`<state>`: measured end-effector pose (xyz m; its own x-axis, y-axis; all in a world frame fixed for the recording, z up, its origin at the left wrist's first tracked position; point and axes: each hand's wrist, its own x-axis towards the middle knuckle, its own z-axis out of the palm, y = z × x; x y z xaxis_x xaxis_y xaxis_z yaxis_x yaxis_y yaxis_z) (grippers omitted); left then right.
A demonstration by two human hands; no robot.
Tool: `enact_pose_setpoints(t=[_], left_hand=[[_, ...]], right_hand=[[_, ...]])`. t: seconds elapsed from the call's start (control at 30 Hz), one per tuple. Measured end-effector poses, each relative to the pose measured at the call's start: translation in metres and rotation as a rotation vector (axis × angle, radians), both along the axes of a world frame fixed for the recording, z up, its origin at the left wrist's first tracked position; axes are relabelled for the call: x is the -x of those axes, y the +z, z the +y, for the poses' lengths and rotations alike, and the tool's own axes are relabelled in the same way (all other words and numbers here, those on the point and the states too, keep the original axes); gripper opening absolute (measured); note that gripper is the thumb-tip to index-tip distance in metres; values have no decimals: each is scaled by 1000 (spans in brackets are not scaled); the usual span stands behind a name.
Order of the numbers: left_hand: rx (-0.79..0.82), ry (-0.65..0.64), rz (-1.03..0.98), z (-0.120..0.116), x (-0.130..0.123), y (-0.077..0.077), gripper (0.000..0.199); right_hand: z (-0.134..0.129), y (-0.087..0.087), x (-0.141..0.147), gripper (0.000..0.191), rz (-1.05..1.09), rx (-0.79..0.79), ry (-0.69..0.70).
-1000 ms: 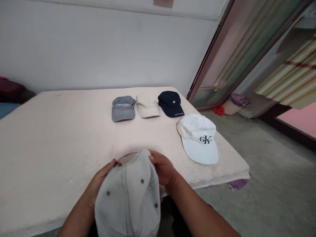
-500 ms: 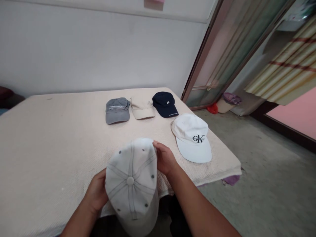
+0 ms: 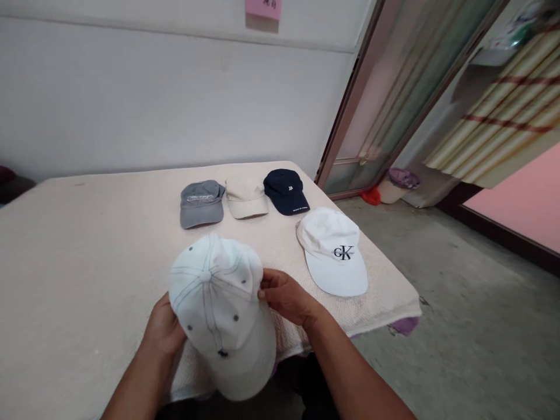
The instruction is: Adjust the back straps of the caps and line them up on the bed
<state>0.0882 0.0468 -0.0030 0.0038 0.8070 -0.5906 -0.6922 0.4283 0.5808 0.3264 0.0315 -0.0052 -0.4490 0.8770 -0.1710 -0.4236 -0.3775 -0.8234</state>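
A white baseball cap (image 3: 219,309) with dark stitching and a small dark emblem is held between my two hands, its brim towards me. My left hand (image 3: 165,326) grips the cap's left side, its fingertips hidden behind the fabric. On the other side my right hand (image 3: 286,296) pinches the cap's edge between thumb and fingers. To the right lies a white cap with black letters (image 3: 335,251). Farther back a grey cap (image 3: 202,204), a beige cap (image 3: 246,197) and a navy cap (image 3: 286,192) sit in a row.
The caps lie on a bed or table with a pale textured cover (image 3: 87,268), against a white wall (image 3: 166,99). A pink note (image 3: 263,8) is stuck up there. Beyond the right edge are a concrete floor (image 3: 472,291), a lined bin (image 3: 397,184) and a striped curtain (image 3: 499,122).
The white cap in my hands has tilted and shifted up and left, bringing its emblem into view. My right hand has moved lower along the cap's side. The camera view has shifted slightly.
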Motion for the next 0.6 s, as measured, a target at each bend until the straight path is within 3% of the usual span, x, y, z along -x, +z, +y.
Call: enact_pose_setpoints(t=[0.17,0.27,0.4,0.6], left_hand=[[-240,-101,65,15,-13,-4,23],[-185,-159,199,15,-27,-14,21],[-173,-202,319,8,-40,-21,24],[-256,-344,445,2,-41,-26,27]], right_hand=[[28,-9,-1,25,27,-100,-387],[49,-24,-12,28,-99,-24,-531],[64,-40,-25,35,-128,23,-580],[61,-44,-33,47,-86,50,-587]])
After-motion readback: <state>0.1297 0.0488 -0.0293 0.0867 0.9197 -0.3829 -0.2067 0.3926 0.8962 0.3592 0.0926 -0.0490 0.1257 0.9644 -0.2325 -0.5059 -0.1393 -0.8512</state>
